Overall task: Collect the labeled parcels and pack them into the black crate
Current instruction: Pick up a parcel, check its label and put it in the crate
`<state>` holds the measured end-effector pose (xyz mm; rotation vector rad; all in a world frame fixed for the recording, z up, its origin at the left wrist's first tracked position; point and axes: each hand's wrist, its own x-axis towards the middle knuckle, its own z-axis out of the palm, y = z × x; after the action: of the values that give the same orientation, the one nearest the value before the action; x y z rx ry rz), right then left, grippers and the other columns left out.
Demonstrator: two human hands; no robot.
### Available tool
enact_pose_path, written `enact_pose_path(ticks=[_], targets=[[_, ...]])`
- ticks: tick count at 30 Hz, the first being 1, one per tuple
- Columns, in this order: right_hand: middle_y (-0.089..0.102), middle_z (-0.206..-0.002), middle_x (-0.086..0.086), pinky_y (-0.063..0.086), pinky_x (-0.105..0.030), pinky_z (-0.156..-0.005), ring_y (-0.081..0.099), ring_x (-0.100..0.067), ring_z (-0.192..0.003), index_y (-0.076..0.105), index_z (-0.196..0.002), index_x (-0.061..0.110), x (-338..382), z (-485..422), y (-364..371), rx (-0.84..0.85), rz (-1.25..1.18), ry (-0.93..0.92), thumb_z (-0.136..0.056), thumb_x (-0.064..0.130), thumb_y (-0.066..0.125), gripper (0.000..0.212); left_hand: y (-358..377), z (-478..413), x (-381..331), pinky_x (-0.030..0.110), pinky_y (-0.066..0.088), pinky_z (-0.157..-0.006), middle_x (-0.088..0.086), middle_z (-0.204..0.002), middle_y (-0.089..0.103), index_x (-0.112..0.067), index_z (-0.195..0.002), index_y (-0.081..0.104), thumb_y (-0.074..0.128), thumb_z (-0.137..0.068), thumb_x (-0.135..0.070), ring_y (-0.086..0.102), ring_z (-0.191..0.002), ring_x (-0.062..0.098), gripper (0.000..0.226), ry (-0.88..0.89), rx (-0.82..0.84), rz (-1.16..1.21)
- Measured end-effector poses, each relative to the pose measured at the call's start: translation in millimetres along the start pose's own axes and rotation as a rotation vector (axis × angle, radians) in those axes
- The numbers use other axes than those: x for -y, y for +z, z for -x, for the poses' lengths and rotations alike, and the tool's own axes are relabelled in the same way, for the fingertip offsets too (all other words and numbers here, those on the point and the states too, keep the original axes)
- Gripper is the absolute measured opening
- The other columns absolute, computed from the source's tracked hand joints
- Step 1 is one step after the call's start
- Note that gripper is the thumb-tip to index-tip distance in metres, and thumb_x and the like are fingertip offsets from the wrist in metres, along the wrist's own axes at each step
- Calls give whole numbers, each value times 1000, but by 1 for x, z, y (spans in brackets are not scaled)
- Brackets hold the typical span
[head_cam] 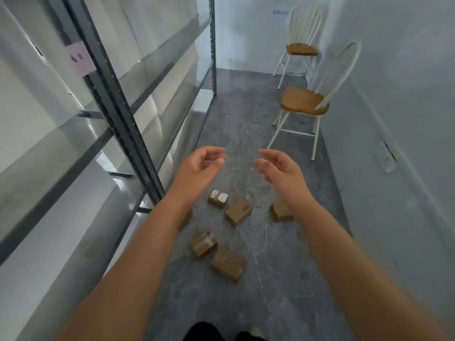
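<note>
Several small brown cardboard parcels lie scattered on the grey floor below my arms. One with white labels lies farthest, a plain one sits beside it, and another is partly hidden by my right forearm. Two more lie nearer: one with tape and a longer one. A further parcel peeks out from behind my left forearm. My left hand and my right hand are held out above the floor, fingers apart and curled, holding nothing. No black crate is in view.
A tall metal shelving rack with white boxes runs along the left. Two white chairs with wooden seats stand against the right wall. The aisle is narrow, with grey marbled floor between rack and wall.
</note>
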<state>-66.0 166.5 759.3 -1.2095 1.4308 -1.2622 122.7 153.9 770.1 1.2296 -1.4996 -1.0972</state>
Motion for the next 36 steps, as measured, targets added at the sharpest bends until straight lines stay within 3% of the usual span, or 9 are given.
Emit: enact_pose_path(ticks=[6,13,16,21,25,28,31,33,36], targets=[[66,-103,-5,46,-19,-72,61,-12,-87,59,-94,37,-21,-66,-11,2,58,43,-89,22,61,15,16,-75,27,7,48,-78,-9,-102,68,-23,-109,62,59,-92,-15,62,-93,-2,18,-40,103,-43],[66,-98,5,45,-10,-66,60,-3,-86,61,-92,37,-71,-150,-13,-89,71,146,-90,20,60,18,38,-174,72,26,48,-92,4,-108,68,-14,-112,62,57,-94,-10,62,-103,16,19,-131,219,-36],[64,-91,11,44,-11,-66,58,3,-79,61,-91,38,-118,-192,-15,-99,96,176,-89,19,61,20,50,-209,118,20,48,-87,9,-111,67,-11,-113,61,55,-94,-9,62,-103,17,20,-179,210,-32],[61,-89,15,44,-10,-69,58,5,-78,57,-91,39,-266,-255,-11,-55,152,216,-89,15,60,23,89,-246,262,29,48,-91,9,-111,67,-19,-106,61,58,-93,-13,62,-104,21,15,-267,136,-19],[58,-98,11,42,0,-67,55,-5,-88,54,-104,23,-423,-290,8,-30,190,231,-90,12,60,18,143,-259,418,13,46,-77,10,-105,66,-16,-103,61,56,-94,-8,59,-94,17,13,-305,157,-31],[56,-114,1,42,-12,-76,53,-11,-100,54,-116,18,-540,-307,20,-13,219,251,-90,15,60,27,178,-258,541,5,43,-70,7,-100,64,-12,-103,62,55,-93,-5,58,-85,11,14,-326,143,-64],[54,-118,6,41,-22,-83,52,-9,-104,52,-122,19,-643,-315,21,17,269,282,-90,21,60,33,200,-250,649,4,45,-65,-6,-100,66,-22,-101,61,55,-94,-12,59,-87,0,14,-369,168,-94],[54,-118,7,44,-26,-87,53,-11,-106,53,-124,19,-703,-320,20,19,308,302,-90,24,60,36,210,-245,708,6,44,-61,-11,-101,66,-28,-102,61,54,-95,-16,61,-91,3,15,-401,192,-122],[56,-123,2,47,-35,-94,54,-14,-110,53,-125,14,-770,-332,25,18,351,321,-90,23,60,37,226,-245,772,9,44,-66,-4,-103,65,-23,-103,61,53,-95,-12,62,-95,13,15,-422,199,-138]])
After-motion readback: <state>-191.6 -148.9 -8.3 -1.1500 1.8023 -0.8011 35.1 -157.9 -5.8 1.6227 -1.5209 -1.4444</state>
